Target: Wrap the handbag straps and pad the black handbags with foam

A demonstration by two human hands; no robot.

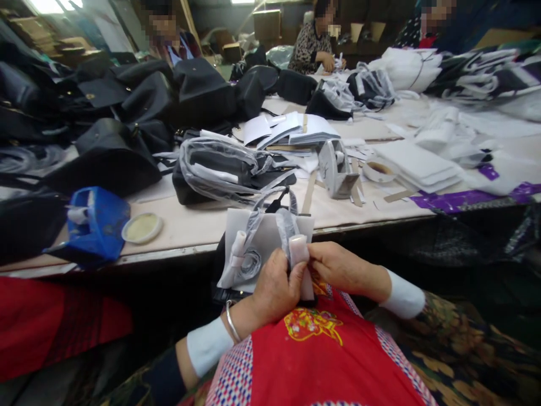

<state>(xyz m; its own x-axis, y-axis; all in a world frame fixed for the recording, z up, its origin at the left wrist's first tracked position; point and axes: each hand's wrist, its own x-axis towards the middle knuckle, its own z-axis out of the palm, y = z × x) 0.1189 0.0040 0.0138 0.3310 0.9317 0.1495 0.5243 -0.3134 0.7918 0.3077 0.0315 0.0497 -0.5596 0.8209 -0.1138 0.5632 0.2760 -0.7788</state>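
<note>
Red apron point(321, 366) (yellow motif point(302, 324)), hands point(274, 287) on white wrapping point(298, 247).

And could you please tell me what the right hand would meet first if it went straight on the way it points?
Pointing leftward, the right hand would probably meet the white wrap first; whether they already touch is hard to tell.

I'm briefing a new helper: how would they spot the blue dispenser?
On the long table, follow the near edge to the picture's left. There, beside a round dish, sits the blue dispenser; its colour separates it from the grey dispenser further right.
</note>
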